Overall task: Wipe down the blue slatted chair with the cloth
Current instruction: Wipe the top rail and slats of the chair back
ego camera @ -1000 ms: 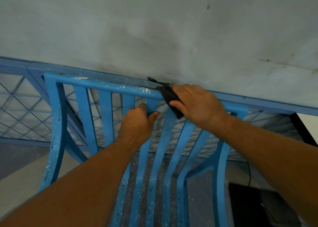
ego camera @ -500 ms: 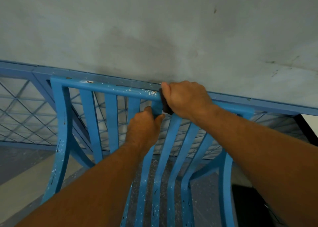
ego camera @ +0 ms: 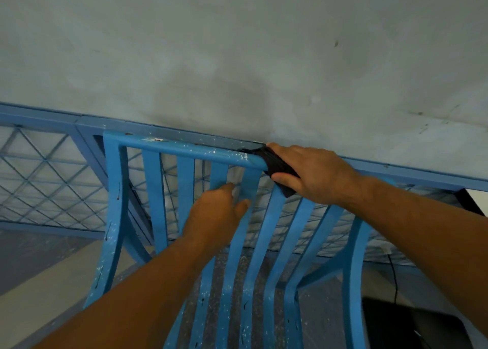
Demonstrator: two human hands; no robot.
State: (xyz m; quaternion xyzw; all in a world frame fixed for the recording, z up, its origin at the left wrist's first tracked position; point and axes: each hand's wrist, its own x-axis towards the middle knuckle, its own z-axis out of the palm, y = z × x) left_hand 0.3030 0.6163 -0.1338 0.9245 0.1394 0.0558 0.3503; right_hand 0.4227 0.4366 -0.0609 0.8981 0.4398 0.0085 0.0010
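Hands both up on the back of the blue slatted chair (ego camera: pixel 356 256), mid-frame. With the right hand (ego camera: pixel 314 174), clamps a dark cloth (ego camera: pixel 277 165) over the top rail (ego camera: pixel 184 147) just right of centre, fingers draped across the top and thumb tucked underneath. With the left hand (ego camera: pixel 219 214), steadies a middle slat (ego camera: pixel 219 174) lower down, fingers hooked round it and thumb out to the right, though blurred there.

Looks like early work, judging by the surface: wiping at the rail only. Shows white specks and smears along the rail's left half, down the left post (ego camera: pixel 112 216) and over the lower slats toward the bottom edge. Leaves, on that reading, much of the rail, every slat and both posts to go over.

Fills the centre and lower frame, that chair: curved back, slats fanning downward, paint chalky and flecked, set close before a blue mesh grille (ego camera: pixel 39 179) under a grey wall (ego camera: pixel 237 44).
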